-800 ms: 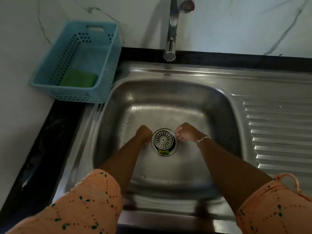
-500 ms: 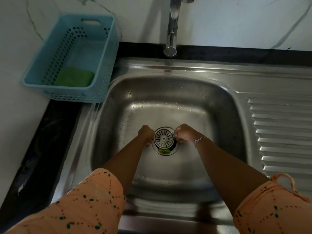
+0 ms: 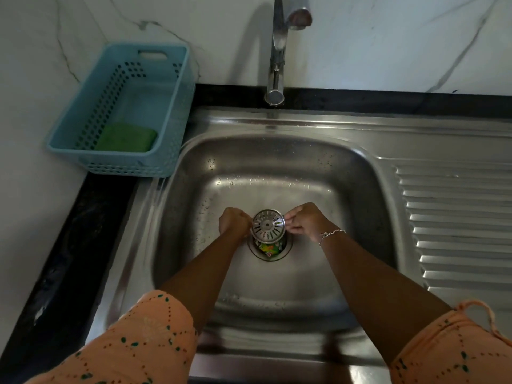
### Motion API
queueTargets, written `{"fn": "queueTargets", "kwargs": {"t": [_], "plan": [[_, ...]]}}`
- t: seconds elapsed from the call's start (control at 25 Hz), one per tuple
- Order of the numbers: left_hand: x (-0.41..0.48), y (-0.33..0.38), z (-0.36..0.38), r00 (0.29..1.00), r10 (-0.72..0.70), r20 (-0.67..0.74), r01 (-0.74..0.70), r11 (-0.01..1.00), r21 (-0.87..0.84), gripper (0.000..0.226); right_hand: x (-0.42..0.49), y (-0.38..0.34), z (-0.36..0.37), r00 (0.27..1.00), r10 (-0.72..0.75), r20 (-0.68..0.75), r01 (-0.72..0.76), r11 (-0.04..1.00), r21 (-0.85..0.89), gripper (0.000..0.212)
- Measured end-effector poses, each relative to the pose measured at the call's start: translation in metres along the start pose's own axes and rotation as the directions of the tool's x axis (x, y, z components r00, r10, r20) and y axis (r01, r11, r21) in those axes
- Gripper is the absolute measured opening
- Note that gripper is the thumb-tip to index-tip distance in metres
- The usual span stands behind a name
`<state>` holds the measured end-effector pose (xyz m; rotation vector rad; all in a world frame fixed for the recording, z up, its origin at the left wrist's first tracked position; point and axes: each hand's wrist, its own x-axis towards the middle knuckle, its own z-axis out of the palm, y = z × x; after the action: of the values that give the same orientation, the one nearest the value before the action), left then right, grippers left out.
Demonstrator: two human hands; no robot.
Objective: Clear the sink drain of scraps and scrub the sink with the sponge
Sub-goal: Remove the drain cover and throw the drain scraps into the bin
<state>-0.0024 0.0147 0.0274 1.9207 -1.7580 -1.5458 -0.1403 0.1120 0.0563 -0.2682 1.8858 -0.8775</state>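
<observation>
Head view: I see the left hand (image 3: 234, 224) and right hand (image 3: 304, 221) with curled fingers pinching the strainer (image 3: 268, 225) by its rim, tilted just above the drain (image 3: 288, 246). Green scraps (image 3: 268, 248) sit in the opening, not yet removed. The sponge (image 3: 126, 137) lies in the blue basket (image 3: 171, 106) beside the sink (image 3: 194, 206); I judge all the scrubbing is left.

Pretty clearly a home kitchen. You've got a stainless steel sink (image 3: 277, 151) with a ribbed draining board (image 3: 457, 217) on its right, a chrome tap (image 3: 278, 51) at the back, and a slotted metal strainer (image 3: 268, 225) at the drain. It's set in a black counter (image 3: 83, 245) against a white marble-look wall (image 3: 388, 45). A blue plastic basket (image 3: 130, 166) in the corner holds a green sponge (image 3: 126, 137).
</observation>
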Motion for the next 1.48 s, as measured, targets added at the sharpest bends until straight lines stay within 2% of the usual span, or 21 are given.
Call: {"fn": "queueTargets", "kwargs": {"t": [0.08, 0.16, 0.28, 0.4, 0.76, 1.08, 1.2, 1.32, 1.4, 1.48], "plan": [[-0.008, 0.001, -0.003, 0.998, 0.048, -0.035, -0.048, 0.998, -0.028, 0.037, -0.01, -0.004, -0.003, 0.998, -0.06, -0.015, 0.061, 0.997, 0.05, 0.02], [-0.016, 0.003, -0.007, 0.994, 0.094, -0.053, -0.096, 0.995, -0.032, 0.039, -0.019, -0.006, -0.006, 0.996, -0.081, -0.045, 0.084, 0.993, 0.079, 0.013], [-0.029, 0.006, -0.01, 0.989, 0.136, -0.057, -0.139, 0.989, -0.048, 0.036, -0.025, -0.006, -0.005, 0.992, -0.073, -0.105, 0.076, 0.997, 0.029, 0.027], [-0.036, 0.009, -0.013, 0.99, 0.127, -0.059, -0.13, 0.99, -0.05, 0.034, -0.029, -0.007, -0.001, 0.99, -0.064, -0.127, 0.065, 0.998, 0.006, 0.027], [-0.058, 0.017, -0.019, 0.988, 0.118, -0.104, -0.126, 0.99, -0.069, 0.031, -0.038, -0.01, -0.001, 0.998, -0.063, 0.003, 0.061, 0.98, 0.188, 0.024], [-0.061, 0.021, -0.02, 0.966, 0.235, -0.108, -0.237, 0.972, -0.005, 0.031, -0.025, -0.004, -0.002, 0.991, -0.128, -0.04, 0.133, 0.98, 0.151, 0.025], [-0.066, 0.026, -0.02, 0.947, 0.314, -0.074, -0.313, 0.949, 0.024, 0.032, -0.028, -0.005, -0.011, 0.971, -0.229, -0.068, 0.235, 0.967, 0.098, 0.027], [-0.075, 0.033, -0.02, 0.901, 0.43, -0.05, -0.426, 0.902, 0.074, 0.027, -0.035, -0.008, -0.028, 0.915, -0.397, -0.065, 0.398, 0.918, -0.01, 0.032], [-0.086, 0.04, -0.016, 0.855, 0.517, -0.044, -0.51, 0.853, 0.114, 0.018, -0.043, -0.011, -0.045, 0.855, -0.513, -0.076, 0.503, 0.856, -0.119, 0.036], [-0.103, 0.049, -0.009, 0.791, 0.611, -0.04, -0.601, 0.788, 0.132, 0.013, -0.056, -0.014, -0.067, 0.761, -0.645, -0.077, 0.611, 0.751, -0.251, 0.037]]}}
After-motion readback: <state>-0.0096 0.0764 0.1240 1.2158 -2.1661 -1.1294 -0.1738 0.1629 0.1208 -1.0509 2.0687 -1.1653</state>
